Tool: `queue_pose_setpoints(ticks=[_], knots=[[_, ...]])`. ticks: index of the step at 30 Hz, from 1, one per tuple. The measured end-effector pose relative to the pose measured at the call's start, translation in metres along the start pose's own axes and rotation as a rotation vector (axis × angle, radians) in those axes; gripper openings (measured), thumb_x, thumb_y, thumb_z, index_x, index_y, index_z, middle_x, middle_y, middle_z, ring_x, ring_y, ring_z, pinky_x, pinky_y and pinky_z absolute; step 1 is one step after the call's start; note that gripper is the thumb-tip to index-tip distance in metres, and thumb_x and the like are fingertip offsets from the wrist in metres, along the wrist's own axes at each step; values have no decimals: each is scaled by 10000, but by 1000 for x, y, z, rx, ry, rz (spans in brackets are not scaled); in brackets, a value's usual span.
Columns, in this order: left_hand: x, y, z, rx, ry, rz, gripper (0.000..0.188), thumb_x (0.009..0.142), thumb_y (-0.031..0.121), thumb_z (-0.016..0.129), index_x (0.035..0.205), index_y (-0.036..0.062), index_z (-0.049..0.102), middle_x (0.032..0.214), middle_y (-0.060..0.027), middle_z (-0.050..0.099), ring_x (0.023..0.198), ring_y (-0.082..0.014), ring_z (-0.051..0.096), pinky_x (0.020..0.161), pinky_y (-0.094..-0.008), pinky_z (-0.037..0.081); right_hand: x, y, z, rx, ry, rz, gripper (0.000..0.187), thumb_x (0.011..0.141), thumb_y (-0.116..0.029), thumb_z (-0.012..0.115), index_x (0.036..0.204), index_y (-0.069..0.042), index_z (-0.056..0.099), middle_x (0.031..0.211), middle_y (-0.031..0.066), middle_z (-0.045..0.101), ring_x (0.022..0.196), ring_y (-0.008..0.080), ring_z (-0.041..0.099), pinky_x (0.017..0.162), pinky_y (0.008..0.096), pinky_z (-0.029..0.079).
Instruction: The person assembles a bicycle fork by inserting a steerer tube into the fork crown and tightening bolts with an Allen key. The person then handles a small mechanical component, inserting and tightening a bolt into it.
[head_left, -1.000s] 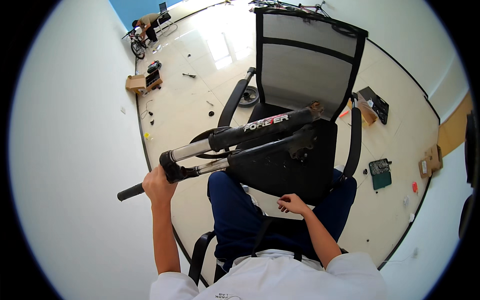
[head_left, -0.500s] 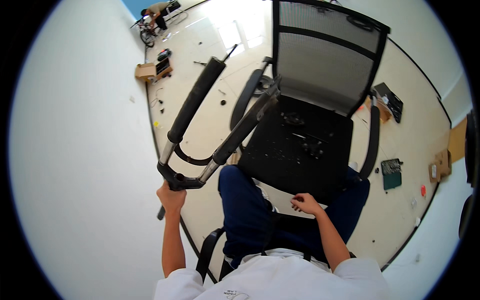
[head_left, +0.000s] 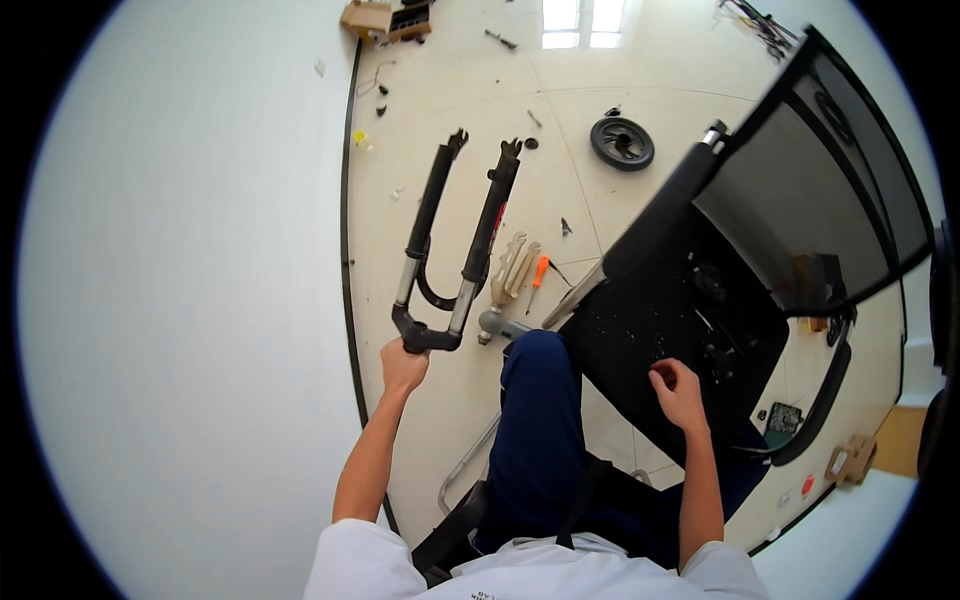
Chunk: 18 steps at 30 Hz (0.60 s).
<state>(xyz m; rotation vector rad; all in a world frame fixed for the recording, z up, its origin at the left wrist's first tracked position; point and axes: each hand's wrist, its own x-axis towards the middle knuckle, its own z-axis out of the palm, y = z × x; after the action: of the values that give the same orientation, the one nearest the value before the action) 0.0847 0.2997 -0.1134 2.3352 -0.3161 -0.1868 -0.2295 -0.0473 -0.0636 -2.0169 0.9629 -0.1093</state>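
Note:
My left hand (head_left: 403,367) is closed round the lower end of a bicycle suspension fork (head_left: 430,335). The fork's two black legs point away from me, and silver tubes show above the crown. The steerer tube is hidden by my fist. Over the near edge of a black office chair's seat (head_left: 640,330) hovers my right hand (head_left: 680,395), its fingers curled in towards the thumb; whatever they may hold is too small to make out. On that seat, beyond and beside this hand, lie dark small parts (head_left: 718,362) and pale crumbs.
Past my left knee, an orange-handled screwdriver (head_left: 541,272) lies near a pale forked tool with a grey rounded joint (head_left: 494,322). A small black wheel (head_left: 622,143) rests farther off. The white wall (head_left: 200,300) runs along the left; cardboard boxes (head_left: 852,458) stand at right.
The view has turned, so the chair appears farther right. The fork, still in my left hand, now stands more upright in view and clear of the chair. My right hand has come over the seat.

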Motion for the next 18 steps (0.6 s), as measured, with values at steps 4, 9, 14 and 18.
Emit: queue_pose_setpoints(ticks=[4,9,14,18], knots=[[31,-74,69,68,-189,-451,303,764,228,737,833,-64,702,735,-233,693,760,-409,702,675,-438,537,55,-1,71,-211,299,-49,204,905,-175,658,816,-14,571,745,126,545,654,305,551,616,392,436],[54,-155,140,260,-64,-676,325,800,279,731,856,-41,726,832,-251,706,850,-433,691,746,-494,543,61,26,103,-420,523,64,269,928,-197,612,771,-21,483,699,139,480,626,332,517,582,426,396],[59,-209,167,328,-22,-763,304,810,277,729,900,-13,733,903,-232,720,881,-430,688,764,-493,545,67,47,112,-369,608,-43,313,978,-190,543,774,-2,398,663,88,330,584,194,347,545,366,313],[60,-228,173,316,-43,-780,281,818,265,727,910,0,735,899,-221,723,895,-425,685,782,-491,540,73,40,110,-331,607,-87,306,996,-180,507,781,4,389,670,70,322,619,163,320,567,332,300]])
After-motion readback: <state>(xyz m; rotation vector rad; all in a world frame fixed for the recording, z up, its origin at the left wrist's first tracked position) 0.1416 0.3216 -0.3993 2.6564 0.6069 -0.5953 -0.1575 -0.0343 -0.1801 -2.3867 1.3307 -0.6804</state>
